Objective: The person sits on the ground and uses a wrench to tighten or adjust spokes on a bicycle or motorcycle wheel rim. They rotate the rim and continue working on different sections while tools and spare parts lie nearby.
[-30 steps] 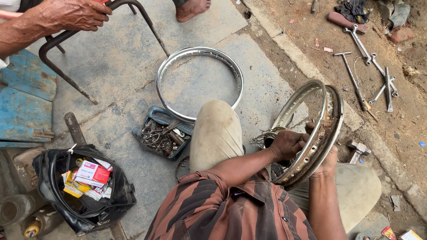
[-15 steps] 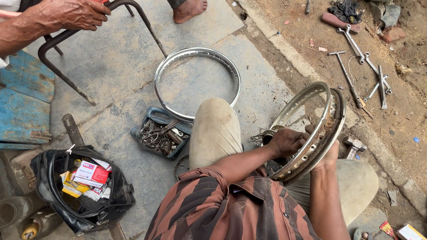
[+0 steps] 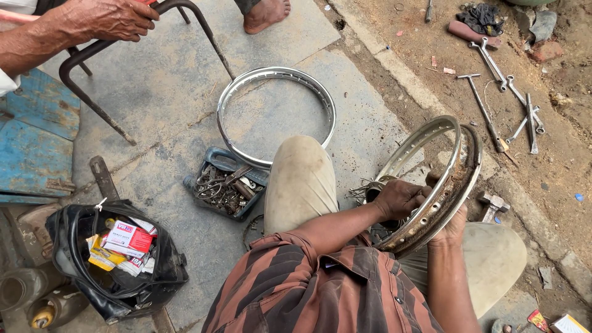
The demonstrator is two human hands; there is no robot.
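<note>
The rusty wheel rim [image 3: 445,196] stands on edge between the seated person's knees, over the concrete floor [image 3: 160,105] near its right edge, where the paving meets bare dirt. A cleaner rim face shows on its far side, and loose spokes [image 3: 361,192] bristle from the hub area at its left.

The left hand [image 3: 399,198] reaches inside the rim, fingers curled around something at the hub; what exactly it pinches is hidden. The right hand [image 3: 453,227] cups the rim's outer edge from below, closed on it to steady it.

To do this well, I judge the rim should stay braced against the knee and upright, so the spokes do not tangle.

Further out lie a bare shiny rim [image 3: 275,114] flat on the floor, a tray of small parts [image 3: 225,190] beside the left knee, a black bag [image 3: 114,262] of boxes, and wrenches [image 3: 509,98] on the dirt. Another person's hand [image 3: 105,18] grips a bent metal bar [image 3: 102,80] at the far left corner.
</note>
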